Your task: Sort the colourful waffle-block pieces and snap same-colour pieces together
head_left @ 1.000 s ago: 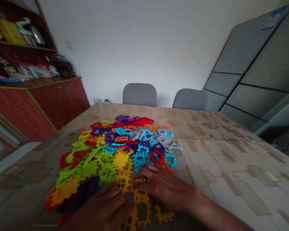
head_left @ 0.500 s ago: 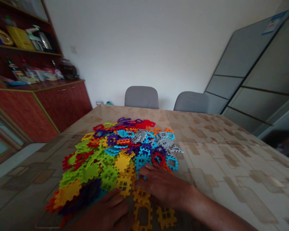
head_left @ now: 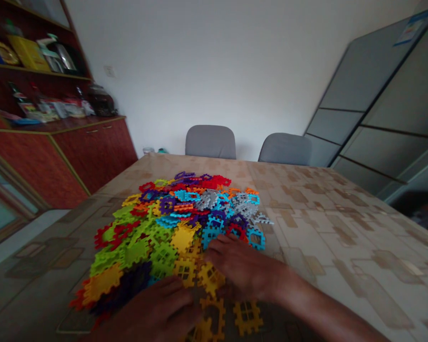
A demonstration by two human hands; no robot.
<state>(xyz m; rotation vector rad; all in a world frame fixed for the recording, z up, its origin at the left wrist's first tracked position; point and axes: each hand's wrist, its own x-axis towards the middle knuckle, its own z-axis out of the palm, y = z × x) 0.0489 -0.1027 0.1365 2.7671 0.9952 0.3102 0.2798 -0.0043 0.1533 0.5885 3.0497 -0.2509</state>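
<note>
My right hand (head_left: 242,267) is closed with its fingertips at the edge of a tilted yellow window tile (head_left: 211,279). My left hand (head_left: 164,306) is low in the view, fingers curled and blurred. A yellow tile (head_left: 202,330) shows at its fingers, partly hidden, and seems to be in its grip. That piece overlaps a yellow arch tile (head_left: 219,311). Another yellow window tile (head_left: 248,317) lies under my right wrist. Between the hands and the pile are a yellow window tile (head_left: 184,270) and a solid yellow tile (head_left: 183,239).
A heap of interlocking plastic tiles spreads beyond my hands, with green (head_left: 135,254), blue (head_left: 212,232), grey (head_left: 244,206) and red pieces (head_left: 217,181). They lie on a patterned tabletop (head_left: 324,228). Two grey chairs (head_left: 210,141) stand behind it, and a wooden cabinet (head_left: 96,154) is left.
The yellow window tile at my right fingers has turned to a tilt. My left hand has shifted slightly right, and a yellow tile now overlaps the arch tile's lower left.
</note>
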